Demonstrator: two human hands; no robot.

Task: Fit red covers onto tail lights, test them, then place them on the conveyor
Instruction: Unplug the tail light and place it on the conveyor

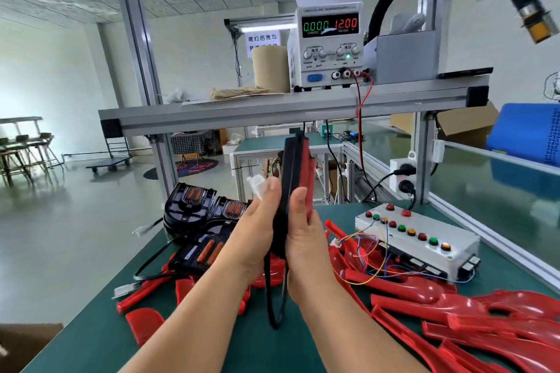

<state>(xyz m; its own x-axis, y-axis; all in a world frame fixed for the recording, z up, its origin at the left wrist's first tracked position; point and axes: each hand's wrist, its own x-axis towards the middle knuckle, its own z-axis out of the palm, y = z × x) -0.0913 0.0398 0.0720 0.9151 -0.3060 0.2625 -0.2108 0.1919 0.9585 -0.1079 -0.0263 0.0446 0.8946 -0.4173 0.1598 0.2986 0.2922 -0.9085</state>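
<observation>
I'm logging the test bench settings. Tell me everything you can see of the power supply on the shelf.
The power supply is a white bench unit standing upright on the aluminium shelf, between a tan roll and a grey box. Its display reads 0.000 in green and 12.00 in red. Below sit four knobs, a lit green lamp, a blue switch and terminals; red and black leads plugged there drop past the shelf edge.

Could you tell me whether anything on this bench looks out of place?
Nothing looks broken. The red covers lie in a loose overlapping heap at the right of the table, and thin wires from the button box trail across them.
</observation>
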